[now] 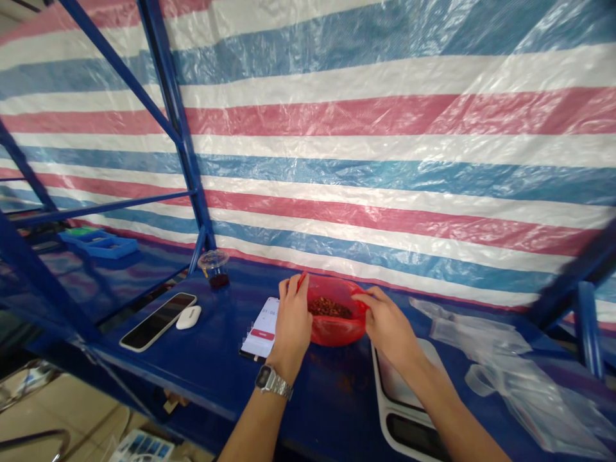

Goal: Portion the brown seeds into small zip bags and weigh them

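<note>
A red plastic bag (337, 330) stands open on the blue table, its mouth spread wide between my hands. Small reddish-brown dried bits (330, 308) lie inside; I cannot make out their kind. My left hand (294, 321) pinches the bag's left rim, with a silver watch on that wrist. On the opposite side my right hand (387, 321) grips the right rim between thumb and fingers. Below my right forearm sits a white digital scale (385, 394), partly covered by the arm. Beside my left hand lies a lit phone (262, 327).
Clear plastic bags (524, 378) and a small clear scoop or cup (479, 380) lie at the right. On the left are a dark-screened phone (158, 321), a white earbud case (188, 317) and a clear cup with dark liquid (215, 269). Blue trays (108, 246) stand beyond the frame post (185, 154).
</note>
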Motion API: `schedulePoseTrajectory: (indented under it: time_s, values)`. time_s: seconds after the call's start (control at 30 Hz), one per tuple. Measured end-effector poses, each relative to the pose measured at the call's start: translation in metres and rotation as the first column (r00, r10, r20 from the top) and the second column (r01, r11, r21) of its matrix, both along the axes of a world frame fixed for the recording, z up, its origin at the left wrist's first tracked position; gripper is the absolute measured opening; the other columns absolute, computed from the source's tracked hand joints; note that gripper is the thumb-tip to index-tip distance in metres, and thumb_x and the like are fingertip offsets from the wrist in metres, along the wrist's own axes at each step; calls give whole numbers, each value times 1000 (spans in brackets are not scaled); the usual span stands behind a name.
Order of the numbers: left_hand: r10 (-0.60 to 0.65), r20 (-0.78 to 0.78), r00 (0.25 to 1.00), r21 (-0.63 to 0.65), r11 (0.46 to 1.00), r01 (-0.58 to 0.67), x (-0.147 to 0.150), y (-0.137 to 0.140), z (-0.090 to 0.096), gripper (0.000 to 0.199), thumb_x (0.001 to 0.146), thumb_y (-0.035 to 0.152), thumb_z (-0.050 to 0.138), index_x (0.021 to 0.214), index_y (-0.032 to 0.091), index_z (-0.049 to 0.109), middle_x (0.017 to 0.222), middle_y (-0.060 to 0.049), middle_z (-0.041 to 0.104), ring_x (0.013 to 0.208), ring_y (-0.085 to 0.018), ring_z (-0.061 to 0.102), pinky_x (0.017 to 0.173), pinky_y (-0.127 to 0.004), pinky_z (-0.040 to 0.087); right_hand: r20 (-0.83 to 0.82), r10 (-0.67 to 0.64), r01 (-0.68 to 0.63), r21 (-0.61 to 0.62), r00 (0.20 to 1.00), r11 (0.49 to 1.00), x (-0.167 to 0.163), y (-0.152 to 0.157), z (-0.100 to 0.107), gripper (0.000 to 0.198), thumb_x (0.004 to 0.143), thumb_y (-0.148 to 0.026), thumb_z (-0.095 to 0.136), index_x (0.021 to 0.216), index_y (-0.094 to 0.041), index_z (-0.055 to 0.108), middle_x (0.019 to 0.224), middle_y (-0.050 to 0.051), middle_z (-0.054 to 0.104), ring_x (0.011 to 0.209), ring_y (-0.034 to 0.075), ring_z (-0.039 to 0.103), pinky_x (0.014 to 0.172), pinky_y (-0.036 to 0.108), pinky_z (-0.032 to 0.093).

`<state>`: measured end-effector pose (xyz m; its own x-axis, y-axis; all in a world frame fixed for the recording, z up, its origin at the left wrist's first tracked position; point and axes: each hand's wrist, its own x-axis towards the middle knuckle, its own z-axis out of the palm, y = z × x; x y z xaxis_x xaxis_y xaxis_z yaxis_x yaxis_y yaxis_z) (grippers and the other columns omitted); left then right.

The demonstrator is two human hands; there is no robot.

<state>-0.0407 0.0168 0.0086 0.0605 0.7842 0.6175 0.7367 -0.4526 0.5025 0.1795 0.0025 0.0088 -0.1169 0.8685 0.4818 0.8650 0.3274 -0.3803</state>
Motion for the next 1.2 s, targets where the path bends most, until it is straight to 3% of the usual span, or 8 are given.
schedulePoseTrajectory:
  time_s: [0.1,0.3,0.47,0.63,0.8,0.93,1.07,1.2]
  values:
    - [-2,-16,1000,-13,1000,2,-6,0,-4,93,63,-15,40,148,19,55,141,-12,59,129,-28,53,115,-52,49,35,-28,30,-58,999,998,-4,-4,2,60,79,4,45,125,-22,75,115,9,70,105,22,72,102,34,55]
    - [-29,1,1000,61,998,29,-11,3,-4,97,66,-13,38,157,20,45,156,-11,50,142,-27,45,124,-48,42,-70,-45,49,59,997,997,-8,-8,6,78,79,4,43,150,-26,57,141,10,60,122,24,66,108,38,54]
    - [-63,-95,993,-79,995,56,-9,2,-8,98,62,-13,40,156,13,48,152,-15,54,135,-30,50,119,-50,47,13,-71,72,-70,997,995,-1,-6,-4,74,77,3,43,147,-17,58,141,16,59,122,27,67,108,42,54]
    - [-26,-44,999,59,998,29,-7,-4,-1,104,67,-12,40,165,23,33,163,-10,43,136,-30,47,118,-53,46,-43,-61,65,120,997,991,2,-9,1,80,82,1,42,158,-24,45,154,13,51,132,28,61,110,45,52]
    - [-41,-44,998,-34,999,39,-8,-5,-6,101,66,-12,40,162,19,39,156,-14,49,129,-29,52,114,-50,49,30,-58,57,26,998,998,3,-11,1,75,82,1,40,152,-21,52,147,15,57,123,30,66,103,47,56]
    - [-39,-17,999,-31,999,38,-11,-5,-11,103,67,-11,41,164,22,34,160,-12,44,132,-30,51,115,-52,46,10,-66,65,110,998,992,4,-13,-1,76,84,1,41,156,-23,48,153,14,53,130,28,61,108,45,51]
    - [-85,-73,994,-133,988,75,-12,-7,-12,99,66,-11,41,160,18,41,156,-14,49,131,-31,52,114,-51,48,104,-73,78,-50,992,996,4,-15,-3,75,81,2,40,152,-19,52,150,16,57,129,30,62,103,46,51]
    - [-33,-40,999,-49,998,31,-11,-7,-8,96,70,-10,40,162,17,38,162,-13,43,133,-29,50,117,-50,46,74,-93,93,7,993,996,4,-15,-4,72,85,-1,39,155,-19,49,154,15,54,132,28,60,104,42,50]
